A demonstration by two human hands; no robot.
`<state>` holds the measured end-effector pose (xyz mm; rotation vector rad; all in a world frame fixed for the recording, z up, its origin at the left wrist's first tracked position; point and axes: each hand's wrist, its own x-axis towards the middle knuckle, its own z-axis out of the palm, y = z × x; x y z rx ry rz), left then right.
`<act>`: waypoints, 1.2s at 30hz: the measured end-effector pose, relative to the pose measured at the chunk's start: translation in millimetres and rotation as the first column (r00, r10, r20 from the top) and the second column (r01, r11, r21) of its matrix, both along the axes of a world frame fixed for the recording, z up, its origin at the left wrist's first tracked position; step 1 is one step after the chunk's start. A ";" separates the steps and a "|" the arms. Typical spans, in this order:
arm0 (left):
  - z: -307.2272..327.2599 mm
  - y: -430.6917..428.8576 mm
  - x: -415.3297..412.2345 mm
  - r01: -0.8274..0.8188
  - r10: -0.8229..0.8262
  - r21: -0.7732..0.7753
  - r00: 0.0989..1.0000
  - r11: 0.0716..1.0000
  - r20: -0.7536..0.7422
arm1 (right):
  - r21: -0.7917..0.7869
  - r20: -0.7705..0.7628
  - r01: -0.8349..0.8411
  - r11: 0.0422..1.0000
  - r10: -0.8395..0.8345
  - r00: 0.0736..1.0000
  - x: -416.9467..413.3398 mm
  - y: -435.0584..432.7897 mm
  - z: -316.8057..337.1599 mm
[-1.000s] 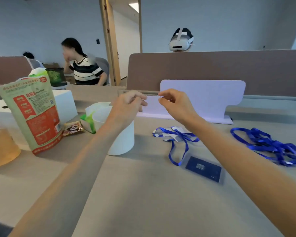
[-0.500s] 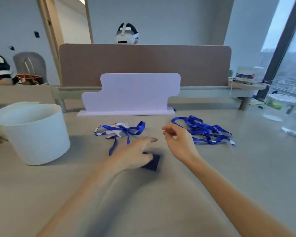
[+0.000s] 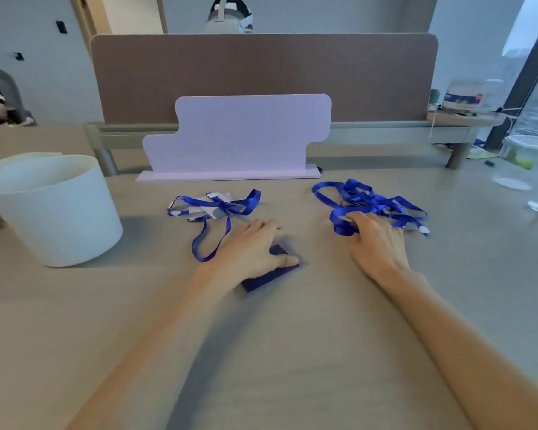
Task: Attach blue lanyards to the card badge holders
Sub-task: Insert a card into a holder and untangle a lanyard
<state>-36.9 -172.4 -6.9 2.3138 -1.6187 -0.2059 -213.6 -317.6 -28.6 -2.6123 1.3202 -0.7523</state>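
A dark blue card badge holder (image 3: pixel 272 274) lies flat on the beige desk (image 3: pixel 261 352), and my left hand (image 3: pixel 252 249) covers most of it, thumb at its right edge. To the right sits a tangled pile of blue lanyards (image 3: pixel 373 201); my right hand (image 3: pixel 378 240) rests at its near edge with the fingers closed around one loop. Left of centre, another blue lanyard (image 3: pixel 218 212) lies over pale badge holders (image 3: pixel 213 206), its loop trailing toward my left hand.
A white round tub (image 3: pixel 53 209) stands at the left. A lilac stand-up board (image 3: pixel 239 138) and a brown divider (image 3: pixel 261 76) close off the back. Clear containers (image 3: pixel 525 162) stand at the right edge. A person sits far left in the background.
Both hands came down from in front of the board. The left has settled on the dark badge holder; the right has moved right and closed on a lanyard loop. The view turned right.
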 end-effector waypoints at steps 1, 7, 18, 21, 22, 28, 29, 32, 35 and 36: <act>-1.7 -0.8 0.3 -0.036 0.036 -0.017 0.999 0.999 0.007 | 0.025 0.069 -0.056 0.998 0.054 0.996 1.5 1.8 2.2; -5.4 -3.4 -5.1 -0.016 0.071 -0.211 0.964 0.977 0.255 | 0.061 0.293 -0.345 0.936 0.314 0.903 14.2 9.9 0.2; -25.7 30.5 26.8 -0.134 0.184 -0.185 0.940 0.973 0.287 | -0.057 0.002 -0.073 0.996 0.073 0.997 -3.3 5.1 5.1; -30.1 32.0 27.0 -0.088 0.162 -0.289 0.956 0.953 0.244 | -0.006 0.082 -0.244 0.970 0.244 0.966 3.1 16.1 6.2; -29.3 31.3 24.1 -0.047 0.121 -0.321 0.969 0.946 0.217 | 0.027 0.138 -0.310 0.950 0.304 0.943 6.9 20.6 7.0; -27.6 26.0 20.4 0.090 -0.068 -0.233 0.993 0.968 0.100 | 0.244 0.455 -0.396 0.885 0.256 0.853 16.6 30.3 18.7; -26.1 25.7 20.9 0.107 -0.086 -0.231 0.992 0.967 0.097 | 0.221 0.387 -0.353 0.909 0.251 0.887 13.4 26.4 19.0; -23.8 19.5 15.3 0.247 -0.200 -0.230 0.957 0.941 0.210 | 0.212 0.204 -0.303 0.929 0.261 0.943 5.6 19.5 18.2; -20.6 6.5 9.4 0.296 -0.256 -0.156 0.938 0.942 0.234 | 0.272 0.175 -0.360 0.892 0.322 0.930 4.2 17.9 15.2; -20.5 3.2 10.3 0.294 -0.257 -0.156 0.941 0.943 0.219 | 0.279 0.176 -0.365 0.888 0.326 0.929 4.7 17.2 15.4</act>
